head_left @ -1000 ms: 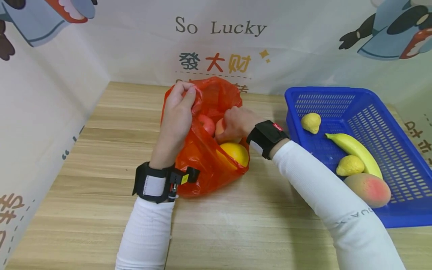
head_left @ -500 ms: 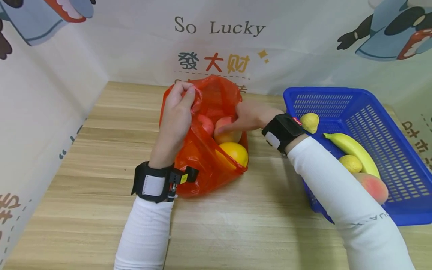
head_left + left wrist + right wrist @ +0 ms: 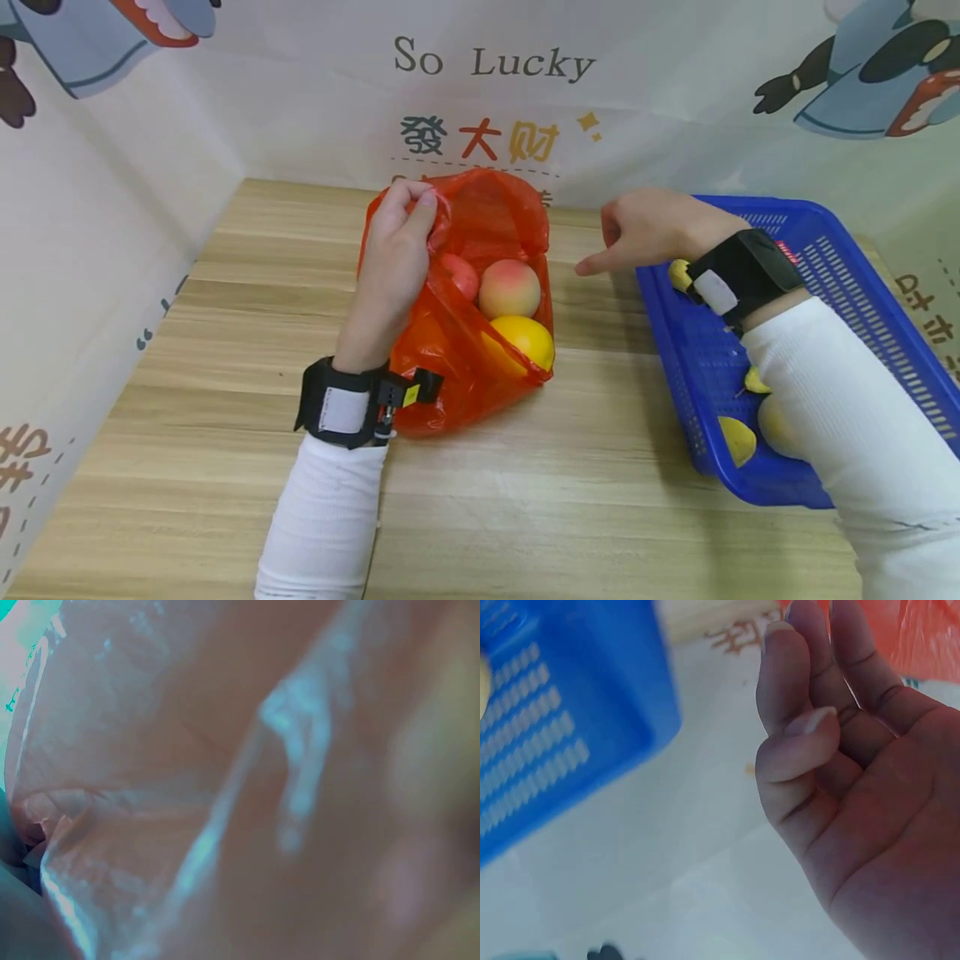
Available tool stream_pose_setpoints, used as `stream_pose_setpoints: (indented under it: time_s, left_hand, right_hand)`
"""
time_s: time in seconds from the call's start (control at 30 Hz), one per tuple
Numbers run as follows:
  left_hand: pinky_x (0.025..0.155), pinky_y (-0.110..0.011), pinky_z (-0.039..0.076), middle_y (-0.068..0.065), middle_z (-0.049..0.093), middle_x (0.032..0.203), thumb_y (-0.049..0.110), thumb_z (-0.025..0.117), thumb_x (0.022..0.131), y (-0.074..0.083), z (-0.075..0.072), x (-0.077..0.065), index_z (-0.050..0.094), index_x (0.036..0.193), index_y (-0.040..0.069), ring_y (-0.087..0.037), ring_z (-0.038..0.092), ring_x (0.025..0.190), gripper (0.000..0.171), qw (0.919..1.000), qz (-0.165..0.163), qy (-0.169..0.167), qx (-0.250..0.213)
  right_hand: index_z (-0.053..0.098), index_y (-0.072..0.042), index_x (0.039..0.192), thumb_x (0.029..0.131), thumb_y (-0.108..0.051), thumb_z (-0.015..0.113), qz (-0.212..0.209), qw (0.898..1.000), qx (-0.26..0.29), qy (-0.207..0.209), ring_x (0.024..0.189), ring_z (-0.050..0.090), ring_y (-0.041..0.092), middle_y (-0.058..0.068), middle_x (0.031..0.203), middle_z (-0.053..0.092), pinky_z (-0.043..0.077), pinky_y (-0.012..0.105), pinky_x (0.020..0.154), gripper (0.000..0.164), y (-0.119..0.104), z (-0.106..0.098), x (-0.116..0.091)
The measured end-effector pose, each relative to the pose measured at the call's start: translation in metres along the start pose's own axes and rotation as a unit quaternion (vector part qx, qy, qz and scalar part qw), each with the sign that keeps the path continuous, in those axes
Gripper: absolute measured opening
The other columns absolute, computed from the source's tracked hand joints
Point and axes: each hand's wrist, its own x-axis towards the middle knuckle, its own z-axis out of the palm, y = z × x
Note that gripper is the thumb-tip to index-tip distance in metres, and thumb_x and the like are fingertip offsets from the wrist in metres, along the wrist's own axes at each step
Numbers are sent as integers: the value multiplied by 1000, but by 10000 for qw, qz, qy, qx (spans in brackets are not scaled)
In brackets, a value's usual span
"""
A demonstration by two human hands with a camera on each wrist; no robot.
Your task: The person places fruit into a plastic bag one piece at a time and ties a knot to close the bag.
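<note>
One red plastic bag [image 3: 444, 346]: glossy, translucent, crumpled.

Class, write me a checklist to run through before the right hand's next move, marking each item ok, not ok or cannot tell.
1. Left hand gripping the red bag near its mouth: ok.
2. Bag mouth open: ok.
3. Peach-like fruit inside the bag: ok, near a yellow fruit.
4. Right hand empty: ok.
5. Basket contents fully visible: not ok, the right sleeve covers part.
6. Number of fruits in the basket: cannot tell.
</note>
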Motion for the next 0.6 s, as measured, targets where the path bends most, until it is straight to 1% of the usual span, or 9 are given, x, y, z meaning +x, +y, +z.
stream_pose_setpoints:
  time_s: [0.1,0.2,0.27,0.33,0.47,0.6]
  left_hand:
    - [81,-25,54,-3,50,109,25,37,107,0,1,-1,46,117,10,-20,54,99,20,10000,14,-15,-2]
    - [81,-24,54,-5,50,111,25,37,107,1,1,-1,47,115,11,-21,54,99,19,10000,21,-8,-6]
    - [81,-25,54,-6,50,112,25,37,107,1,1,0,47,114,12,-21,55,99,18,10000,11,-6,-12]
    - [82,-25,54,-7,50,112,25,37,107,1,1,0,47,115,11,-21,54,99,18,10000,-12,-16,-22]
    - [85,-26,54,-4,51,111,25,36,107,1,0,0,46,117,8,-20,54,101,22,10000,3,-5,-10]
    - [85,-27,54,-2,51,110,25,36,107,1,-1,0,46,116,8,-20,54,101,21,10000,43,20,-32]
  right_hand:
    - [61,-10,91,84,-66,63,16,10000,-20,-30,68,53,19,2,76,58,40,29,60,57,13,-5,-15]
    - [61,-8,93,84,-68,62,136,9999,-20,-101,70,55,19,3,78,60,42,30,60,61,26,-9,-28]
    - [62,-7,95,85,-67,61,195,9997,-45,-117,72,56,19,5,82,63,44,30,62,61,37,-10,-37]
    - [62,-5,97,87,-63,62,237,9996,-96,-111,73,56,19,5,84,65,46,30,62,58,47,-10,-45]
    - [63,-5,98,87,-58,65,322,9988,-329,-164,73,56,18,4,86,65,45,31,62,54,68,-6,-62]
    - [61,-6,99,85,-59,67,493,9958,-524,-560,74,54,18,2,85,62,44,32,62,56,84,3,-76]
